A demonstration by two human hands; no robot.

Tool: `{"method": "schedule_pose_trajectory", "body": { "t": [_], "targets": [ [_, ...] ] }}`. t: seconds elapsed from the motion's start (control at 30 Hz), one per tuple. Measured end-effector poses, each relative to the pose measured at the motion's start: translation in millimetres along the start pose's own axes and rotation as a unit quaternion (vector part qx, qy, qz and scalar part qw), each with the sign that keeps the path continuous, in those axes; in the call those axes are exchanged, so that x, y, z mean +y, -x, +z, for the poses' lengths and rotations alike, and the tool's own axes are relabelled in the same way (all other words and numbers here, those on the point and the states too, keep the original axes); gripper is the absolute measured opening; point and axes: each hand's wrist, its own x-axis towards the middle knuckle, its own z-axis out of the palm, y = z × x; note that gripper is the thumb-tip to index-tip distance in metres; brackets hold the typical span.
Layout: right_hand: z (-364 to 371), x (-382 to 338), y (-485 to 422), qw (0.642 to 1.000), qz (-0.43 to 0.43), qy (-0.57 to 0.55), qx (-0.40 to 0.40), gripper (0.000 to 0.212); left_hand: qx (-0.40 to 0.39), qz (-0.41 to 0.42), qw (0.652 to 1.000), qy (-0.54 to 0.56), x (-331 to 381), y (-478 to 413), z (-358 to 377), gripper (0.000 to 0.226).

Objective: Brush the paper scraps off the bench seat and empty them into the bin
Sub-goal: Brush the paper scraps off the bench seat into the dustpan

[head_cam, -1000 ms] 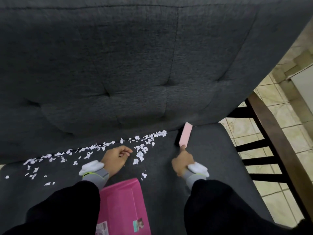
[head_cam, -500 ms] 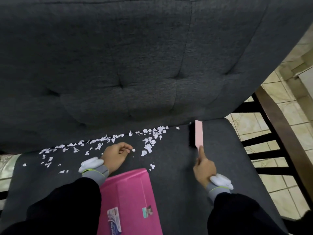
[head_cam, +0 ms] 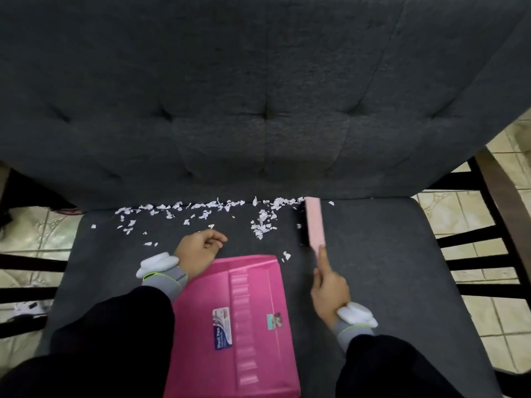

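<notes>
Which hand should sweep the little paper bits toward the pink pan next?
Right. The right hand grips the pink brush, whose bristles sit at the right end of the paper scraps, ready to sweep them. The left hand holds nothing, resting beside the dustpan.

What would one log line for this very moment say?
right hand: grips brush | left hand: rests on seat | paper scraps: along backrest | dustpan: empty
</notes>
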Motion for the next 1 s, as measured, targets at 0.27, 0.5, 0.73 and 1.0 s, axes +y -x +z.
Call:
{"method": "schedule_pose_trajectory", "body": {
  "t": [0.27,0.5,0.73,1.0],
  "targets": [
    [12,14,15,0.994,0.11,-0.005,0.028,0.064,-0.027,-0.049,0.985,-0.163,-28,18,-10,0.019],
    [48,-23,41,0.998,0.024,-0.049,-0.026,0.064,-0.046,-0.004,0.981,-0.188,-32,24,-16,0.022],
    [22,11,35,0.996,0.066,-0.027,0.049,0.059,-0.026,0.007,0.985,-0.172,-32,41,-17,0.025],
    [31,17,47,1.0,0.029,-0.002,0.003,0.064,-0.059,0.005,0.984,-0.168,-33,62,-11,0.025]
  ]
}}
